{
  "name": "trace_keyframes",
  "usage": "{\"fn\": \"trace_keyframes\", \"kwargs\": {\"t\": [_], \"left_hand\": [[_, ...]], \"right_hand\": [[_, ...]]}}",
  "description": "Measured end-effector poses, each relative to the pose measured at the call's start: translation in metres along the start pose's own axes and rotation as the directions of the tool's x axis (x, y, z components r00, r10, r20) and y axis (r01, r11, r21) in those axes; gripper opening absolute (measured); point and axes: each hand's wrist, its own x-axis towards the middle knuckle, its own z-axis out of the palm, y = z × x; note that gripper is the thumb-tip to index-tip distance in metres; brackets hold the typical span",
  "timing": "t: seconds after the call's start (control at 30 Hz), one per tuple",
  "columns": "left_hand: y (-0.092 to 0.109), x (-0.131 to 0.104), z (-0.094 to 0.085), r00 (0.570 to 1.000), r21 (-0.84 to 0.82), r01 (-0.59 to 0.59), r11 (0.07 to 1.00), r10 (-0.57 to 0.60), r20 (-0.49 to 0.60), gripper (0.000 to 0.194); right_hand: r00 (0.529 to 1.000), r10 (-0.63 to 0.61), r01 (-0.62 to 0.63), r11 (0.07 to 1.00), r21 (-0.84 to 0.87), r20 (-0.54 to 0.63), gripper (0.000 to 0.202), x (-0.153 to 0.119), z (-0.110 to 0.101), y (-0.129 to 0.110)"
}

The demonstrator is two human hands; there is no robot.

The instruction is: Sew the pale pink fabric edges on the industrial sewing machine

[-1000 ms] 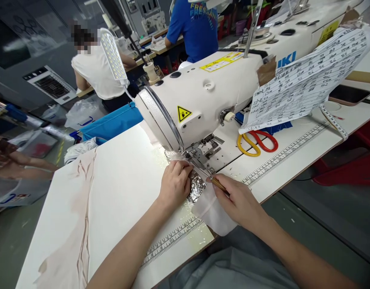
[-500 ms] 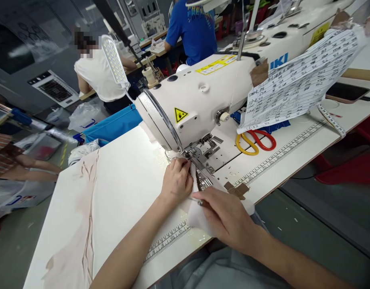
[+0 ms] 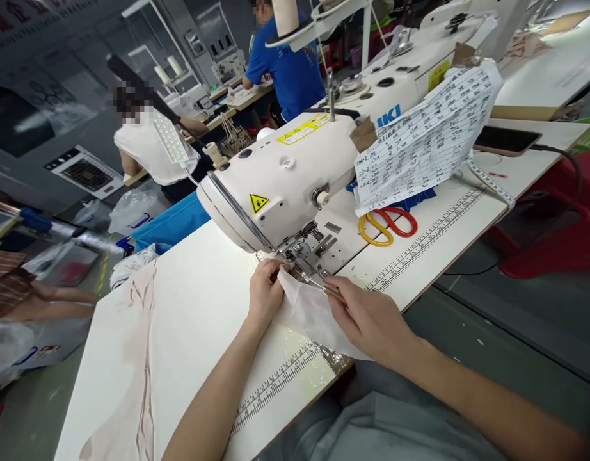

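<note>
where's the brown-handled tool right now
In the head view, the brown-handled tool is right of and below centre, held in the right hand, its thin shaft beside the pale fabric, near the sewing machine.

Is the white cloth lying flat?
No, not flat: the white cloth rises to a point at the left hand, and creases run down from there.

cloth [image 3: 129, 378]: left | sewing machine [image 3: 295, 169]: centre | scissors [image 3: 384, 221]: right (all on table [image 3: 194, 307])

Before sewing machine [image 3: 271, 186]: hands, 2 (left hand [image 3: 265, 296], right hand [image 3: 372, 317]); handled tool [image 3: 333, 293], 1; right of it: handle loops [image 3: 382, 242], 2; written sheet [image 3: 420, 144], 1; phone [image 3: 507, 139], 1
</note>
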Motion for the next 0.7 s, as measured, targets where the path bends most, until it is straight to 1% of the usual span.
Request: {"fn": "trace_keyframes", "kwargs": {"t": [0.07,0.17,0.33,0.5,0.7], "left_hand": [[0.001,0.0,0.0,1.0,-0.045,0.022,0.999,-0.022,0.001,0.015],[0.004,0.001,0.0,0.999,-0.073,0.052,0.996,-0.052,0.011,0.014],[0.006,0.002,0.0,0.997,-0.078,0.08,0.994,-0.079,0.021,0.015],[0.008,0.003,-0.001,0.997,-0.051,0.076,0.996,-0.075,0.022,0.015],[0.004,0.004,-0.001,0.998,-0.053,0.052,0.997,-0.051,0.025,0.014]], "right_hand": [[0.999,0.014,-0.01,0.996,-0.089,0.039,0.027,0.008,0.003,0.007],[0.998,-0.008,0.016,0.991,-0.135,0.058,0.026,0.017,0.009,0.01],[0.998,-0.052,0.055,0.987,-0.149,0.026,0.027,0.022,0.016,0.009],[0.997,-0.082,0.083,0.986,-0.147,0.008,0.027,0.022,0.019,0.011],[0.991,-0.118,0.109,0.985,-0.133,-0.061,0.027,0.021,0.021,0.013]]}}
